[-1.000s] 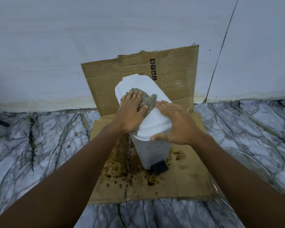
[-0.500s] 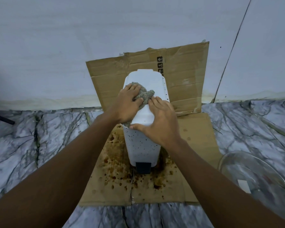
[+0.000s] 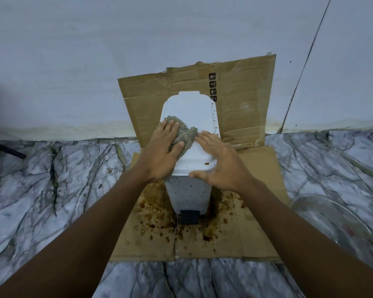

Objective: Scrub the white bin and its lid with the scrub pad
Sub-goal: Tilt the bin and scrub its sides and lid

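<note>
A small white pedal bin (image 3: pixel 187 195), speckled with dark spots, stands upright on stained cardboard. Its white lid (image 3: pixel 192 112) is closed, with a small brown smear near the front edge. My left hand (image 3: pixel 159 155) lies flat on a grey-green scrub pad (image 3: pixel 184 134) and presses it onto the lid's left side, thumb laid over the pad. My right hand (image 3: pixel 222 166) rests on the lid's right front corner with straight fingers, thumb under the front rim. A black pedal (image 3: pixel 188 217) sticks out at the bin's base.
Brown stains cover the flattened cardboard (image 3: pixel 256 233) under the bin; its back flap (image 3: pixel 241 108) leans on the white wall. A clear glass bowl (image 3: pixel 327 220) sits on the marble floor at the right. A dark rod (image 3: pixel 7 150) lies at far left.
My left hand has slid the pad leftward and slightly nearer on the lid. My right hand shifted toward the lid's right front corner. The view moved closer.
</note>
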A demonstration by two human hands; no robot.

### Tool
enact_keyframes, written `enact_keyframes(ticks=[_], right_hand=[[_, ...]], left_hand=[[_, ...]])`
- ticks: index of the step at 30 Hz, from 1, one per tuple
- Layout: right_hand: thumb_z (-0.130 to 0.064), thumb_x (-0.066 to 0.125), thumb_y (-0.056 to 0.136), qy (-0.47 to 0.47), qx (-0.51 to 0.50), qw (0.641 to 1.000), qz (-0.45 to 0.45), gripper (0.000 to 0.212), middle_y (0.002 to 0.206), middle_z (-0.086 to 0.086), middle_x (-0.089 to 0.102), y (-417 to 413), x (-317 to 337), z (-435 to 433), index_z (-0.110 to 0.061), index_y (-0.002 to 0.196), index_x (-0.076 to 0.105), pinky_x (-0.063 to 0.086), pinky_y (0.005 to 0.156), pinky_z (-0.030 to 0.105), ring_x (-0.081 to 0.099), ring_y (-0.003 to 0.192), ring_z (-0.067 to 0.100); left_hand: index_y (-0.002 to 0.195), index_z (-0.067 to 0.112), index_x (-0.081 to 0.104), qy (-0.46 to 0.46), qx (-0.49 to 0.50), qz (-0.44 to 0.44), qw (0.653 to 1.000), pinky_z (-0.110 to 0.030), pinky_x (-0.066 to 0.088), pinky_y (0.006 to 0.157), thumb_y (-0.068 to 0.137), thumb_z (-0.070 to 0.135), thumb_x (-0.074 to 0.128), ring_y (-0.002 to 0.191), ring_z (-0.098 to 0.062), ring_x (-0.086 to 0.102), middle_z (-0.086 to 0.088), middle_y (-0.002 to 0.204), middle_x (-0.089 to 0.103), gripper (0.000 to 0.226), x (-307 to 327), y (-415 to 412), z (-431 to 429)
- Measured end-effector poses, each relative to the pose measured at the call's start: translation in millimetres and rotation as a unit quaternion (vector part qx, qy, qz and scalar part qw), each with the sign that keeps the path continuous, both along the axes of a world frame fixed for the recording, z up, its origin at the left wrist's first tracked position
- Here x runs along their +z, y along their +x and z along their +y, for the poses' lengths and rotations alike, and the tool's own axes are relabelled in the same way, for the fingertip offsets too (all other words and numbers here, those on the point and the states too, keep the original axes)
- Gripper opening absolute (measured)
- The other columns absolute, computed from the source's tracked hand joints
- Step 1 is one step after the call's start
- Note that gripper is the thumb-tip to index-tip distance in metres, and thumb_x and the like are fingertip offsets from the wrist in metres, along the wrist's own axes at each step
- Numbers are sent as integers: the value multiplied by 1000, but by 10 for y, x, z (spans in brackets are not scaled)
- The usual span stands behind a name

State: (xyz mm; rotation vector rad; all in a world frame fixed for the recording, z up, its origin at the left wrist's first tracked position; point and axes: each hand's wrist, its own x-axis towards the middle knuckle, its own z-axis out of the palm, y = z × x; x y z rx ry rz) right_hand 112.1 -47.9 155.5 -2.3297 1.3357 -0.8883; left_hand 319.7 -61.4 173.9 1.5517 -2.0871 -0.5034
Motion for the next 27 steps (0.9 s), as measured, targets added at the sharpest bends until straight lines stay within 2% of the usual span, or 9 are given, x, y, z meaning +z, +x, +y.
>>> enact_keyframes(ticks=[2,4,6,9,16,19,21,24,27], right_hand=[[-53,87,65,21,-17,1000,17,112,162,-2,25,-76,53,-8,-13,154,32,11,124,31,15,151,7],[-60,85,63,41,-20,999,30,118,164,-5,19,-147,63,-31,-16,156,28,13,125,37,10,152,5],[-63,83,64,42,-9,998,51,118,165,-6,17,-196,43,-51,-17,156,27,15,125,40,7,152,4],[-64,81,66,38,-3,998,58,115,165,-7,16,-206,29,-50,-17,156,26,15,124,37,5,152,3],[-54,84,68,34,17,999,1,107,163,0,26,-187,12,-65,-16,154,32,22,123,41,12,152,8],[-65,79,64,40,23,999,-7,110,162,-3,27,-260,-3,-95,-20,153,34,25,122,43,13,152,6],[-70,77,61,46,25,999,12,114,163,-7,25,-283,-4,-106,-21,154,33,23,123,44,12,151,2],[-64,81,64,51,22,998,34,114,164,-9,19,-240,-6,-98,-21,156,28,17,125,41,8,151,1],[-60,83,66,48,14,998,30,114,164,-8,18,-209,8,-91,-19,156,27,15,125,37,8,151,2]], left_hand=[[162,21,14,13,-24,0,1000,-33,-2,126,108,41,39,154,-5,-7,8,169,4,63,15,45,58],[162,23,13,23,-42,-5,999,-32,-2,125,106,43,43,154,-3,-9,11,169,3,67,42,95,106],[162,24,12,19,-68,-29,997,-30,-3,124,103,49,46,154,-4,-11,13,168,1,73,37,139,161],[162,23,13,-25,-98,-74,992,-32,-4,125,96,56,42,154,-6,-10,9,168,4,80,-21,171,218],[160,17,27,-139,-60,-171,974,-37,2,127,99,62,32,155,-20,14,-3,165,28,76,-89,-292,217],[160,22,26,-131,-60,-160,977,-35,2,125,99,63,41,155,-16,13,1,166,25,75,-45,-348,183],[160,26,26,-109,-71,-135,982,-38,7,126,95,67,46,155,-14,13,3,166,24,80,-19,-154,159],[160,25,25,-62,-45,-102,992,-37,6,127,87,72,50,155,-11,8,4,167,19,91,-15,189,146],[161,20,22,-78,-31,-133,988,-34,-1,126,89,74,42,156,-14,6,-1,168,17,92,-46,152,152]])
